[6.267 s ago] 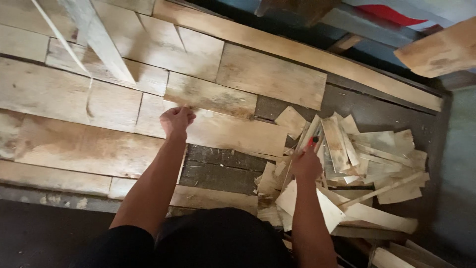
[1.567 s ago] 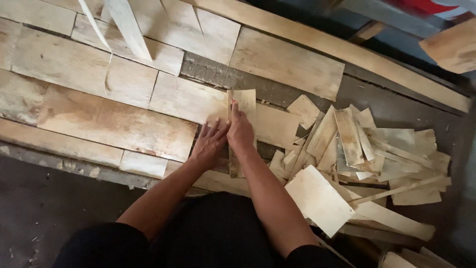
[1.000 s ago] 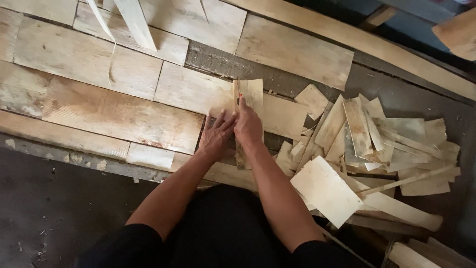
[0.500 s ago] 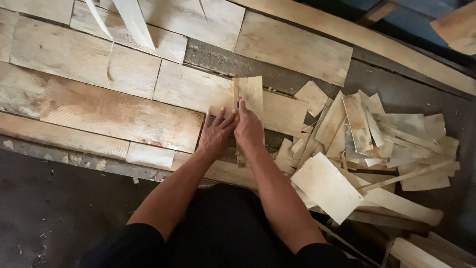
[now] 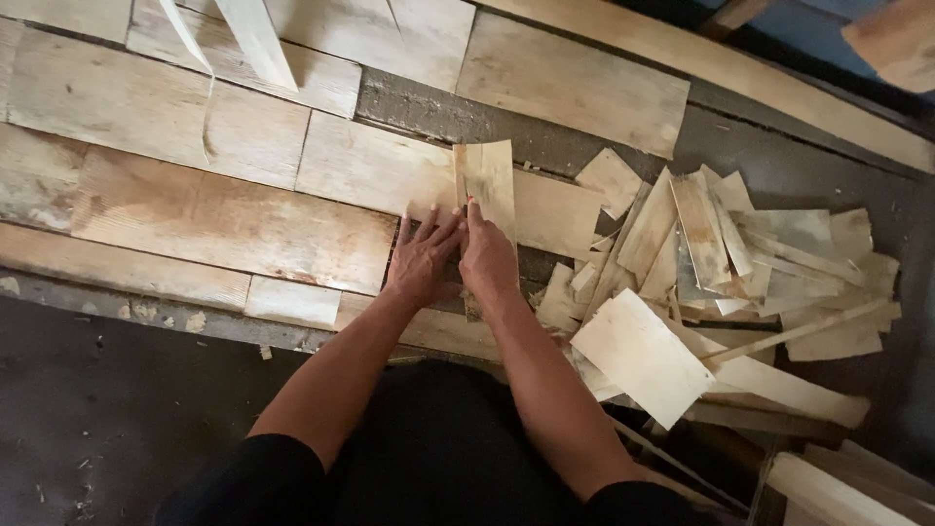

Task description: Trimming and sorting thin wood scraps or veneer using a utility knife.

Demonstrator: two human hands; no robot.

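A narrow pale wood veneer strip (image 5: pixel 487 180) lies lengthwise over a dark gap between the laid veneer sheets (image 5: pixel 224 219). My right hand (image 5: pixel 487 258) presses flat on the strip's near part, fingers together. My left hand (image 5: pixel 424 258) rests beside it with fingers spread, touching the strip's left edge and the sheet next to it. Neither hand grips anything.
A loose heap of veneer offcuts (image 5: pixel 721 263) lies to the right, with a larger pale piece (image 5: pixel 643 356) at its front. More sheets (image 5: pixel 575 83) and a long plank (image 5: pixel 740 73) lie at the back. Dark floor (image 5: pixel 117 409) runs along the near side.
Earlier my left hand lay on the sheets and my right reached into the heap. Both hands then came together on the strip; over the last second they barely shifted.
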